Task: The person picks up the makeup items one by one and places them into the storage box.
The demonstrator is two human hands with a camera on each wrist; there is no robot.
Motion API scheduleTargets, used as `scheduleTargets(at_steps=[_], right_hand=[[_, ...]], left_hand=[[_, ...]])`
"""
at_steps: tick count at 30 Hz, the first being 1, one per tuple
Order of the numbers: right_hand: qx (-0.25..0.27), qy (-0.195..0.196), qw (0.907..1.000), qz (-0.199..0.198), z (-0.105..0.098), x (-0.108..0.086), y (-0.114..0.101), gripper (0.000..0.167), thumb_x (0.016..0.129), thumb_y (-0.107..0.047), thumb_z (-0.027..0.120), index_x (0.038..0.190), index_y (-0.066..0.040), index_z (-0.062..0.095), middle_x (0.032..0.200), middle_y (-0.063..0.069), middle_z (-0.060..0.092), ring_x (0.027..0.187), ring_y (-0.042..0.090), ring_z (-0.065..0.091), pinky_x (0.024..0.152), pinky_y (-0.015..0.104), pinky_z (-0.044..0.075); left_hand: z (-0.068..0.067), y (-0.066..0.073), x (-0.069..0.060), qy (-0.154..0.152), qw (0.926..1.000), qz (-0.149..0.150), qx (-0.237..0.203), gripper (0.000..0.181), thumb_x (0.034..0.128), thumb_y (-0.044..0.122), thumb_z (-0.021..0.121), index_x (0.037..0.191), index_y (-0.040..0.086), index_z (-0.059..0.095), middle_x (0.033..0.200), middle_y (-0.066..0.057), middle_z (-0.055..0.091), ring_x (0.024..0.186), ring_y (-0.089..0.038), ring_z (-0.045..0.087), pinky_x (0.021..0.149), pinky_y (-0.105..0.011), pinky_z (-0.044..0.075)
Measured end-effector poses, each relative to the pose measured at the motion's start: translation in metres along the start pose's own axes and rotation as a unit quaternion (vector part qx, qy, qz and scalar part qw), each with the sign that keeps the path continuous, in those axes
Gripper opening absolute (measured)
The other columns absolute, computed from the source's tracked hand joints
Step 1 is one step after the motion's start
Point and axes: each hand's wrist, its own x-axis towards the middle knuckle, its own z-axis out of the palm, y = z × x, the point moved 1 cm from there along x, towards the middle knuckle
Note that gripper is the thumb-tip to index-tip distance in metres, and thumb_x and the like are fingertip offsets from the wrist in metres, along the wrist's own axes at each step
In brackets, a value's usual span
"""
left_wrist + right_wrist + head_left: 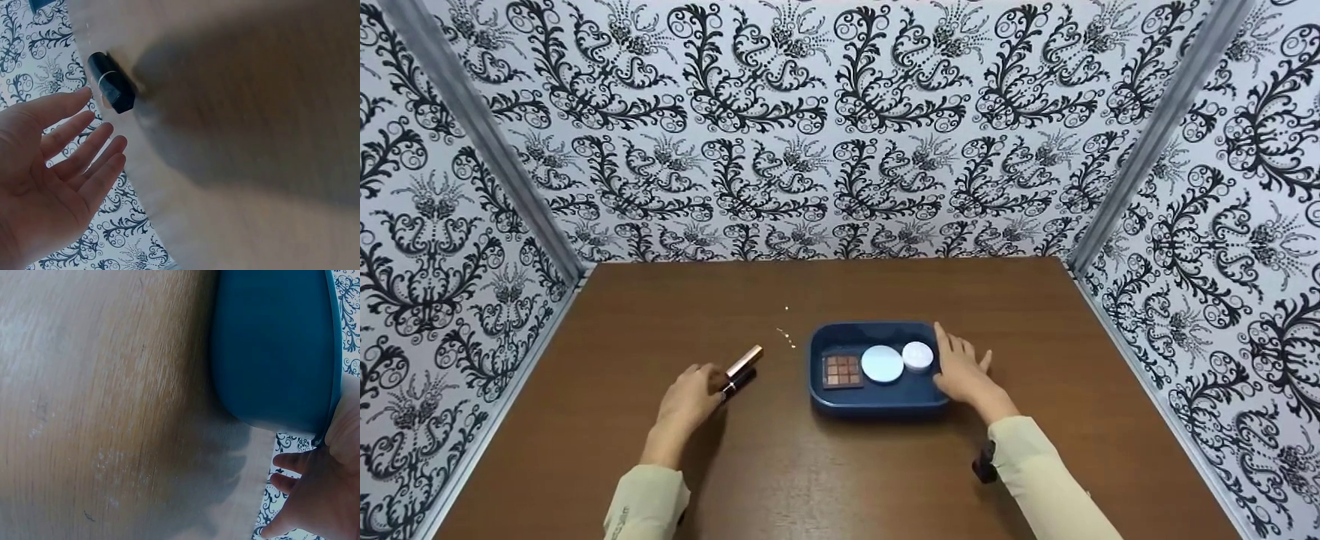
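We judged the black, pale-ringed plastic tube point(112, 83) light, prob. slick, best pinched mid-barrel; L hand point(688, 396) had fingers apart (R hand point(964, 370) too).

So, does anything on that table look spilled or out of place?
Possibly: tiny bright specks dot the brown table, just left of the blue tray. They stand out against the wood, but I can't tell whether they're spilled bits or glints of light. Nothing looks broken.
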Motion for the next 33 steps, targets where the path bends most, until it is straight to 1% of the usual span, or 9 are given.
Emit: scheduleTargets(at_steps=[4, 7, 14, 25, 28, 33], right_hand=[[-0.006, -0.005, 1.0, 0.001, 0.0, 0.0, 0.0, 0.092, 0.092, -0.01, 0.059, 0.161, -0.014, -0.001, 0.162, 0.027, 0.02, 0.15, 0.05, 0.014, 0.11, 0.08, -0.003], [-0.008, -0.004, 1.0, 0.003, 0.0, 0.0, 0.001, 0.092, 0.091, -0.01, 0.06, 0.161, -0.014, -0.001, 0.162, 0.026, 0.02, 0.15, 0.049, 0.014, 0.11, 0.08, -0.003], [-0.007, 0.001, 1.0, 0.006, 0.001, 0.001, 0.0, 0.094, 0.09, -0.009, 0.06, 0.161, -0.015, 0.0, 0.162, 0.026, 0.021, 0.15, 0.049, 0.014, 0.111, 0.08, -0.003], [-0.002, -0.001, 1.0, 0.006, 0.001, 0.001, 0.0, 0.091, 0.092, -0.009, 0.06, 0.161, -0.014, 0.001, 0.162, 0.025, 0.021, 0.15, 0.049, 0.013, 0.111, 0.08, -0.004], [-0.001, -0.001, 1.0, 0.005, 0.001, 0.001, 0.0, 0.091, 0.092, -0.009, 0.059, 0.161, -0.014, 0.001, 0.162, 0.025, 0.021, 0.15, 0.049, 0.013, 0.111, 0.08, -0.004], [0.004, 0.005, 1.0, -0.001, 0.002, 0.0, 0.001, 0.091, 0.093, -0.009, 0.06, 0.161, -0.014, 0.001, 0.162, 0.024, 0.021, 0.15, 0.049, 0.014, 0.11, 0.08, -0.004]], left_hand=[[0.005, -0.002, -0.002, -0.002, 0.9999, -0.002, -0.012, 0.037, 0.0852, 0.008, 0.074, 0.121, 0.004, 0.066, 0.118, -0.018, 0.066, 0.113, -0.042, 0.062, 0.094, -0.057, 0.05], [0.009, -0.004, -0.003, 0.001, 0.9999, -0.001, -0.014, 0.035, 0.0836, 0.007, 0.075, 0.118, 0.005, 0.067, 0.116, -0.017, 0.068, 0.11, -0.04, 0.064, 0.093, -0.056, 0.051], [0.013, -0.007, -0.002, -0.001, 1.0, -0.003, -0.005, 0.034, 0.0828, 0.008, 0.075, 0.116, 0.004, 0.068, 0.111, -0.019, 0.069, 0.105, -0.04, 0.066, 0.088, -0.056, 0.052], [0.016, -0.005, 0.001, 0.013, 0.9998, -0.004, 0.015, 0.031, 0.0821, 0.006, 0.076, 0.112, 0.003, 0.068, 0.105, -0.02, 0.07, 0.1, -0.041, 0.067, 0.084, -0.056, 0.054], [0.017, -0.004, 0.001, 0.018, 0.9997, -0.011, 0.016, 0.029, 0.0828, 0.007, 0.075, 0.111, 0.004, 0.069, 0.105, -0.019, 0.07, 0.1, -0.041, 0.067, 0.084, -0.055, 0.054], [0.018, -0.002, 0.002, 0.011, 0.9995, -0.025, 0.017, 0.029, 0.086, 0.008, 0.074, 0.114, 0.005, 0.069, 0.109, -0.02, 0.07, 0.1, -0.041, 0.067, 0.083, -0.054, 0.055]])
